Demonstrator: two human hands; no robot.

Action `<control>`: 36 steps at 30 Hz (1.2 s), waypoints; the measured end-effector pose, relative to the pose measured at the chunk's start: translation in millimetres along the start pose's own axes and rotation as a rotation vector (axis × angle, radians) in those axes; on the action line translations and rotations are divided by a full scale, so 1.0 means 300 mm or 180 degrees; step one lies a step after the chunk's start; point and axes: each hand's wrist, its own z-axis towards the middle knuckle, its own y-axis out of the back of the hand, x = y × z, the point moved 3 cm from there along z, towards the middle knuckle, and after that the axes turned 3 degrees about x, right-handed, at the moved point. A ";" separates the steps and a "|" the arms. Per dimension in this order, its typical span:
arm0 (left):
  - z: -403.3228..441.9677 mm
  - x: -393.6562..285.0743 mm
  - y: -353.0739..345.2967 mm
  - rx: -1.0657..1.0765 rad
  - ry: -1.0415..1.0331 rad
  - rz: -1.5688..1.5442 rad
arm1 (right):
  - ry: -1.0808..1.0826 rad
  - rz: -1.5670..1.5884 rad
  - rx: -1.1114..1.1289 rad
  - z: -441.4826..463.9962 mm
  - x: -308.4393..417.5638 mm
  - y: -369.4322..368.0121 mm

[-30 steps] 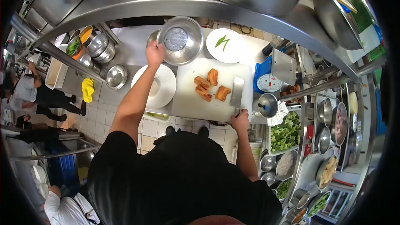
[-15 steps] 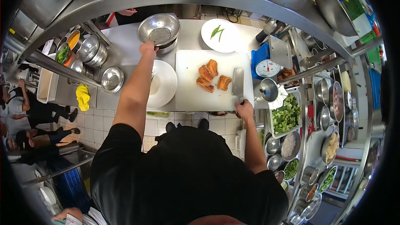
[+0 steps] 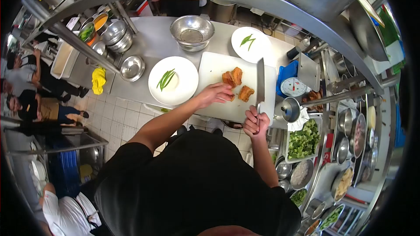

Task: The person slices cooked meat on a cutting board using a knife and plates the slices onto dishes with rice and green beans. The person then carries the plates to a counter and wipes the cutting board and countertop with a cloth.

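Wrapping its fingers around the handle of a cleaver [image 3: 260, 81], the right hand [image 3: 256, 121] sits at the near edge of a white cutting board [image 3: 210, 66], around five o'clock from its middle. The grip is tight, with no gap showing between palm and handle; the blade points to twelve o'clock and shows narrow, almost edge-on. Whether it touches the board I cannot tell. The left hand [image 3: 214, 94] reaches in from eight o'clock, palm down, its loosely bent fingers at the browned meat chunks [image 3: 236, 76] in the middle of the board. Its fingertips cover part of one piece, and I cannot tell whether they pinch it or just rest there. Another chunk [image 3: 246, 93] lies apart, nearer the blade.

Around the board, a white plate [image 3: 154, 80] at nine o'clock holds several long green pods [image 3: 166, 79], and a second white plate [image 3: 264, 48] at one o'clock holds a few more [image 3: 247, 40]. A perforated steel bowl [image 3: 192, 33] stands at eleven, resting on another vessel. Past the nine o'clock plate is a small steel bowl [image 3: 132, 68]. A dial scale [image 3: 293, 86] stands at three, a steel pot [image 3: 290, 109] at four, with a dark item inside too small to name. Beyond that, a white basket [image 3: 287, 149] is full of cut leafy greens [image 3: 304, 137].
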 end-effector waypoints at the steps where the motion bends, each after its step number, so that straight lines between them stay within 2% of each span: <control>1: 0.013 -0.003 -0.053 0.0158 -0.0028 -0.0225 | -0.0198 0.0131 0.0203 0.049 -0.018 -0.001; 3: 0.046 -0.008 -0.112 0.0429 -0.0245 -0.0162 | -0.0619 0.0414 0.0602 0.133 -0.059 0.010; 6: 0.019 -0.021 -0.131 0.0651 -0.0532 -0.0275 | -0.1153 0.0498 0.0760 0.216 -0.106 0.040; 7: 0.003 -0.028 -0.128 0.0693 -0.0633 -0.0344 | -0.1307 0.0266 0.0484 0.224 -0.107 0.041; 9: -0.040 -0.005 -0.102 0.0291 -0.0605 -0.0650 | -0.1644 -0.0220 -0.0036 0.228 -0.126 0.030; 11: -0.064 0.047 -0.078 -0.0098 -0.0774 -0.1151 | -0.1832 -0.1520 -0.0399 0.227 -0.131 0.038; 12: -0.066 0.067 -0.049 -0.0403 -0.0913 -0.0943 | -0.1831 -0.2097 -0.0642 0.218 -0.134 0.057; 13: -0.171 -0.007 -0.095 -0.0983 -0.0392 -0.0636 | -0.1839 -0.2684 -0.0825 0.214 -0.140 0.073; 15: -0.123 0.099 -0.031 -0.1200 -0.0849 -0.1006 | -0.2108 -0.3710 -0.0772 0.187 -0.130 0.118; 17: -0.163 0.115 -0.022 -0.1199 -0.0707 -0.1058 | -0.2573 -0.4575 -0.0573 0.178 -0.100 0.096; 18: -0.115 0.184 0.030 -0.1364 -0.0772 -0.1107 | -0.2409 -0.4919 -0.0468 0.165 -0.093 0.082; 19: -0.153 0.162 0.024 -0.1549 -0.0684 -0.0988 | -0.2185 -0.5270 -0.0421 0.159 -0.081 0.072; 22: -0.179 0.188 0.120 -0.2104 -0.0655 0.0933 | -0.0869 -0.5745 -0.1113 0.103 0.038 0.223; 24: -0.161 0.194 0.161 -0.2272 -0.0817 0.2053 | -0.0481 -0.5967 -0.1713 0.058 0.090 0.219; 25: -0.129 0.207 0.185 -0.2463 -0.0823 0.2739 | -0.0265 -0.6348 -0.1905 0.021 0.150 0.321; 26: -0.117 0.230 0.185 -0.2589 -0.1166 0.3239 | 0.0376 -0.7153 -0.1553 0.007 0.184 0.353; 27: -0.113 0.209 0.168 -0.2383 -0.0718 0.3294 | 0.0120 -0.7671 -0.1794 0.034 0.158 0.230; 28: -0.132 0.174 0.119 -0.2218 -0.0137 0.3357 | -0.0050 -0.8098 -0.2127 0.039 0.192 0.231; 29: -0.125 0.189 0.105 -0.2173 -0.0105 0.3796 | -0.0225 -0.8164 -0.2363 0.048 0.228 0.244; 31: -0.103 0.229 0.094 -0.2120 0.0206 0.3915 | -0.0973 -0.8184 -0.3142 0.105 0.217 0.134; 33: -0.111 0.231 0.073 -0.2161 0.0301 0.3927 | -0.0726 -0.8662 -0.2385 0.147 0.237 0.169; 36: -0.098 0.216 0.079 -0.2150 0.0564 0.4032 | -0.1140 -0.8367 -0.1618 0.200 0.275 0.242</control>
